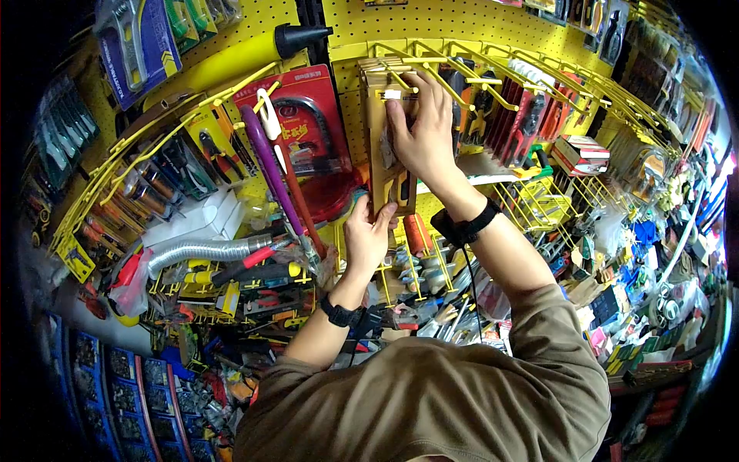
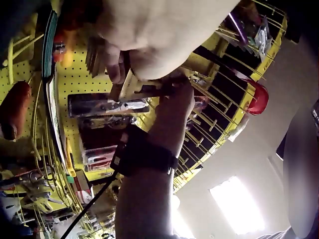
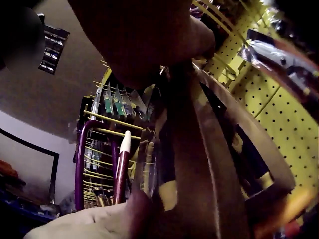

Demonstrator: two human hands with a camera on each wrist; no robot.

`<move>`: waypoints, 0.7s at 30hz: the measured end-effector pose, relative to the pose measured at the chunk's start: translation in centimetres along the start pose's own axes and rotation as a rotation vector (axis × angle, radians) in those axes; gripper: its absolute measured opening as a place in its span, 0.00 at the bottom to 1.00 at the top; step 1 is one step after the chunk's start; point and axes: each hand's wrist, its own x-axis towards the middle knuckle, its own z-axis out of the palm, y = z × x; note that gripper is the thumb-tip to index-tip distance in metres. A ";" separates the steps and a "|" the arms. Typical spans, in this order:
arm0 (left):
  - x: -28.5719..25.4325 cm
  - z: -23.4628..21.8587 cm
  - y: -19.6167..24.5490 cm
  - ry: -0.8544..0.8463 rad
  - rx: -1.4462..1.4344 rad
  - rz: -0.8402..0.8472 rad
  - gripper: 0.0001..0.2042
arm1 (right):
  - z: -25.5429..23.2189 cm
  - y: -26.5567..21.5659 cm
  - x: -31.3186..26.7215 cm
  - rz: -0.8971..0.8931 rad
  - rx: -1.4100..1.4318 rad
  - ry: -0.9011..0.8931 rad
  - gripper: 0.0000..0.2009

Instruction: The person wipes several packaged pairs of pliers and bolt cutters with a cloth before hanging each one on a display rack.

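Note:
A stack of narrow brown card packs [image 1: 377,158] hangs on a yellow hook of the pegboard rack. Dark tool handles with yellow ends show through the packs [image 3: 204,149] in the right wrist view; the exact tool is hard to make out. My left hand [image 1: 366,239] grips the stack's lower end, thumb on the front. Higher up, my right hand [image 1: 427,142] holds the top near the hook, its thumb on the front face and fingers along the side. Both hands [image 2: 154,35] partly cover the packs in the left wrist view.
Just left hang a purple U-shaped lock [image 1: 265,162] and a red blister pack [image 1: 304,115]. Yellow prongs [image 1: 462,65] stick out around the right hand. Packaged tools [image 1: 523,123] hang to the right, near a small box stack [image 1: 579,154]. A silver flexible hose [image 1: 200,252] lies lower left.

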 end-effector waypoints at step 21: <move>4.9 1.8 -5.8 0.108 -0.213 -0.049 0.23 | -1.9 0.0 -2.0 0.108 0.137 -0.187 0.32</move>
